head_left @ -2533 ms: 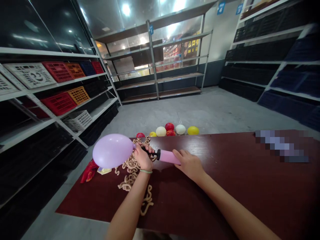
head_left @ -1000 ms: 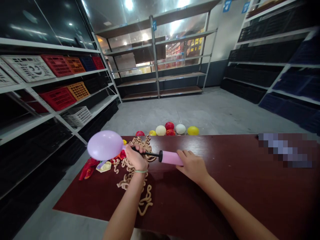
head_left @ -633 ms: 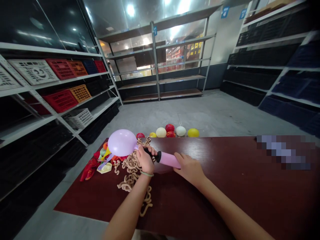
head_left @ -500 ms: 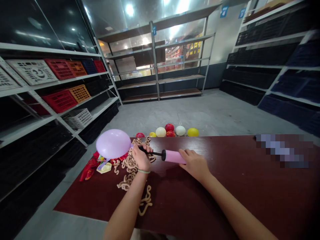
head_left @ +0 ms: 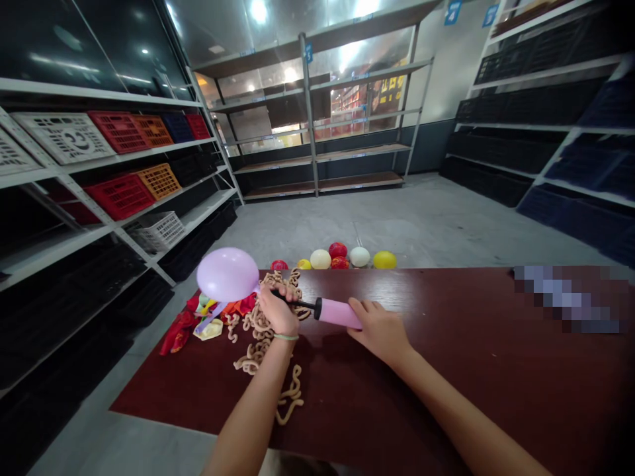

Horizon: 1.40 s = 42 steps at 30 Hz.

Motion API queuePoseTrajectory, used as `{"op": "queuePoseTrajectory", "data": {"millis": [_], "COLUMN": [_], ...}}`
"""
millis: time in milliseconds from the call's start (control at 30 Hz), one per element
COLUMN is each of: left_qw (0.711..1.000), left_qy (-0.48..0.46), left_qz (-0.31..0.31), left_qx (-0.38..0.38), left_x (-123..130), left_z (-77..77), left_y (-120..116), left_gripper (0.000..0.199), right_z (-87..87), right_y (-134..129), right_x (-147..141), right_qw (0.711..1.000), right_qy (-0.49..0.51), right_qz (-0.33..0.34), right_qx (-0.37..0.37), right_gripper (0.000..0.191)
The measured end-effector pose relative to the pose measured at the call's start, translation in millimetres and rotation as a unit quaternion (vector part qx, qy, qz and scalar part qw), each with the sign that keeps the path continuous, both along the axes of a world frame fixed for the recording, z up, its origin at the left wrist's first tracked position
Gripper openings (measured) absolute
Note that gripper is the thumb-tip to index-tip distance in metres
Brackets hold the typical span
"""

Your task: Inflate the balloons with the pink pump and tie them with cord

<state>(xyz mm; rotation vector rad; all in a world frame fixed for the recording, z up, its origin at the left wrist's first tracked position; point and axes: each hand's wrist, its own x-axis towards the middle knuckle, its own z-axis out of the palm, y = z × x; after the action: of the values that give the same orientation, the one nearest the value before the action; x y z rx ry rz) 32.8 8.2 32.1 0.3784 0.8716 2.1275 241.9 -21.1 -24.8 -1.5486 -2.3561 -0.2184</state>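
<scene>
A pink hand pump (head_left: 340, 313) with a black rod lies level between my hands above the table. My left hand (head_left: 280, 309) is wrapped round the pump's black end, where the neck of an inflated purple balloon (head_left: 228, 275) meets it. Around the pump's pink barrel my right hand (head_left: 381, 330) is closed. Beneath and beside my left hand are tan curly strands (head_left: 254, 354). Uninflated balloons (head_left: 178, 332) in red, yellow and other colours lie left of them. The pump's nozzle is hidden by my left fingers.
Several inflated balloons (head_left: 320, 258) show beyond the far edge of the dark red table (head_left: 446, 370). A blurred-out object (head_left: 565, 297) lies at the right. Shelves with crates (head_left: 119, 195) stand on the left, more shelves (head_left: 526, 125) on the right.
The pump's barrel and my right hand have moved slightly left, closer to my left hand, and less of the black rod shows. The purple balloon has risen a little.
</scene>
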Motion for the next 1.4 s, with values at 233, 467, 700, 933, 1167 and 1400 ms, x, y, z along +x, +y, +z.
{"op": "queuePoseTrajectory", "data": {"millis": [233, 467, 700, 933, 1167, 1400], "left_qw": [0.998, 1.000, 0.998, 1.000, 0.998, 1.000], "left_qy": [0.031, -0.004, -0.015, 0.020, 0.039, -0.005], "left_qz": [-0.044, 0.006, 0.057, -0.015, -0.049, 0.000], "left_qx": [-0.019, 0.007, 0.011, 0.006, -0.004, 0.027], "left_x": [13.5, -17.6, -36.6, 14.4, 15.6, -20.0], "left_z": [-18.4, 3.7, 5.8, -4.1, -11.2, 0.8], "left_y": [4.5, 6.8, 7.5, -1.1, 0.9, 7.8], "left_gripper": [0.020, 0.014, 0.014, 0.019, 0.021, 0.017], "right_z": [-5.4, 12.1, 16.7, 3.9, 1.4, 14.1], "right_y": [-3.6, 17.4, 14.0, -8.7, -1.1, 17.5], "right_x": [-16.1, 30.5, 29.3, -5.6, -5.8, 34.4], "right_qw": [0.999, 0.998, 0.998, 1.000, 0.999, 0.999], "right_qy": [-0.007, -0.042, -0.042, 0.000, -0.010, -0.033], "right_qz": [0.014, -0.031, -0.038, -0.003, 0.023, -0.036], "right_qx": [-0.031, 0.044, 0.027, -0.028, -0.036, 0.017], "right_gripper": [0.047, 0.048, 0.046, 0.058, 0.057, 0.051]}}
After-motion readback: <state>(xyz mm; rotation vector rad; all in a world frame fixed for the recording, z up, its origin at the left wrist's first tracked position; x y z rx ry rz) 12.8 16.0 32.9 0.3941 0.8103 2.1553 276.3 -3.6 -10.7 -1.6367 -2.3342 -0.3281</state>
